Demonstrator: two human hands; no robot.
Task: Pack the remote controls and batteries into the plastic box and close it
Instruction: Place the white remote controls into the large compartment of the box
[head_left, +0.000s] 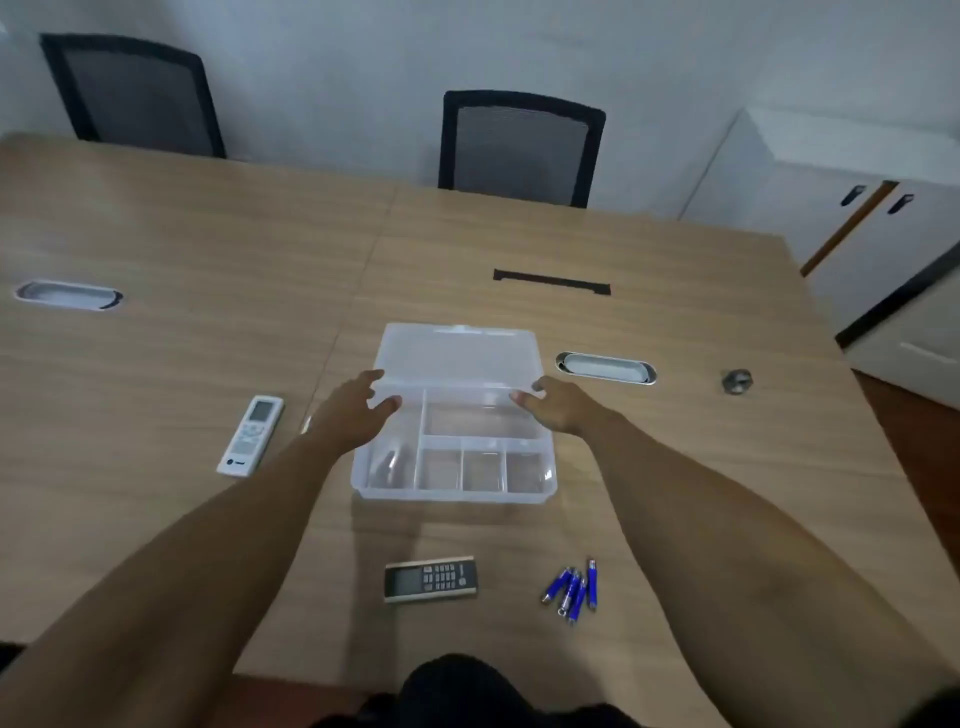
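A clear plastic box (452, 496) with several empty compartments lies on the wooden table, its lid (457, 353) folded back flat behind it. My left hand (358, 410) rests at the box's back left corner and my right hand (556, 408) at its back right corner, fingers spread near the hinge. A white remote (251, 435) lies to the left of the box. A dark remote (430, 579) lies in front of it near me. Several blue batteries (571, 592) lie in a loose group to the right of the dark remote.
Two black mesh chairs (519, 148) stand beyond the table's far edge. Oval cable grommets (605, 368) sit in the tabletop right of the box and at far left. A small metal object (736, 382) lies at right. White cabinets (857, 228) stand at far right.
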